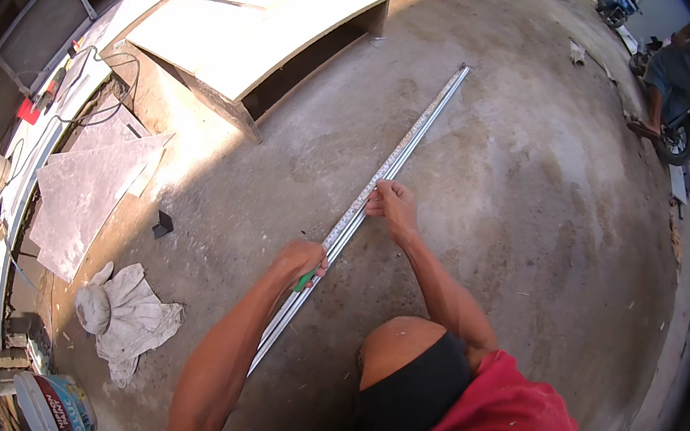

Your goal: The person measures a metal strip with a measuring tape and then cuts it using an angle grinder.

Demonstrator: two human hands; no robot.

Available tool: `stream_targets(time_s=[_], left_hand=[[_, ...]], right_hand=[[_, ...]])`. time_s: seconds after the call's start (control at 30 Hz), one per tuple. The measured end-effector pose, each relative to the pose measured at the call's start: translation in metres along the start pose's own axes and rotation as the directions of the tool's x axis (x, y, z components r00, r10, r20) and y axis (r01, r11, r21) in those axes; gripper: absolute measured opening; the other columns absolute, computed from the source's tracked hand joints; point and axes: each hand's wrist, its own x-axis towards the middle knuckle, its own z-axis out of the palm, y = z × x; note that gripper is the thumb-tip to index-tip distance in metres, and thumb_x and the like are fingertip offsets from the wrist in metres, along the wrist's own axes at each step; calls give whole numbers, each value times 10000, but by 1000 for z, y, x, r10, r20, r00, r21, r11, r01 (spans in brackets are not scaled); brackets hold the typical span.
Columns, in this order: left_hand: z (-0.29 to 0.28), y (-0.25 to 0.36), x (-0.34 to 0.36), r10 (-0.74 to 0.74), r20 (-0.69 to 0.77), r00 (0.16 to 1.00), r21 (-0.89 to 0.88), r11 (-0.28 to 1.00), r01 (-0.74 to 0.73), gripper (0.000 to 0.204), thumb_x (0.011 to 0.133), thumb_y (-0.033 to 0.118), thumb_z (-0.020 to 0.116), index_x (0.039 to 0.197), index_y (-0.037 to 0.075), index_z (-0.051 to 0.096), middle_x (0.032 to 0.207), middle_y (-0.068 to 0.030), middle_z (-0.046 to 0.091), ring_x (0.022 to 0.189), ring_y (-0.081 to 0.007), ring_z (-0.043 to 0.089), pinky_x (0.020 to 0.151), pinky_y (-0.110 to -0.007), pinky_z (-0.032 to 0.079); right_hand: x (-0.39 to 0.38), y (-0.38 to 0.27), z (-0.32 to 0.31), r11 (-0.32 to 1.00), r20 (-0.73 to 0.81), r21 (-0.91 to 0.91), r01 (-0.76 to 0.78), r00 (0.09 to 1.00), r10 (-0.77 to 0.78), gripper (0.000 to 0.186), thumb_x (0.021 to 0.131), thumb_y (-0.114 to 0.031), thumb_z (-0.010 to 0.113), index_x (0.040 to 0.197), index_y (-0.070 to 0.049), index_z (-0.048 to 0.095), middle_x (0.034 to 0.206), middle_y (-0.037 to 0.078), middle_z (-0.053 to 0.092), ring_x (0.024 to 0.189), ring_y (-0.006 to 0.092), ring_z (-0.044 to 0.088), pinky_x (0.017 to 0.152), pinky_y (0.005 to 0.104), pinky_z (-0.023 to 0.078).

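Long, narrow silver metal strips [274, 333] lie side by side on the concrete floor, slanting away from me to the right. One of them, a speckled strip [407, 140], looks perforated. My left hand [299, 259] is closed around a small green-handled tool [303, 281], held against the strips at their nearer half. The tool's tip is hidden, so its kind is unclear. Farther along, my right hand [396, 208] has its fingers bent and pressed to the edge of the speckled strip. My bent knee, in dark shorts, is below the right forearm.
A low wooden box [256, 24] stands at the far left. Grey boards [93, 193], a black block [163, 225], a crumpled cloth [134, 319] and a paint bucket [58, 409] are on the left. At the far right, a person [676, 80] sits by a motorcycle [677, 140].
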Motion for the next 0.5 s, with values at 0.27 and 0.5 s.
stream_targets(time_s=[0.27,0.5], left_hand=[[16,11,20,-55,48,997,-15,998,56,187,890,203,529,803,57,606,705,-58,595,593,-159,551,483,-338,482],[18,18,44,-27,35,999,21,999,27,215,834,197,497,843,32,636,759,-92,628,634,-211,569,515,-347,475]], right_hand=[[28,7,-12,970,-70,-213,115,989,-133,155,904,-143,592,849,1,609,699,74,627,570,146,617,529,277,548],[44,-2,-12,927,-143,-356,114,974,-175,107,822,-93,581,790,2,619,676,91,644,555,156,637,525,277,549]])
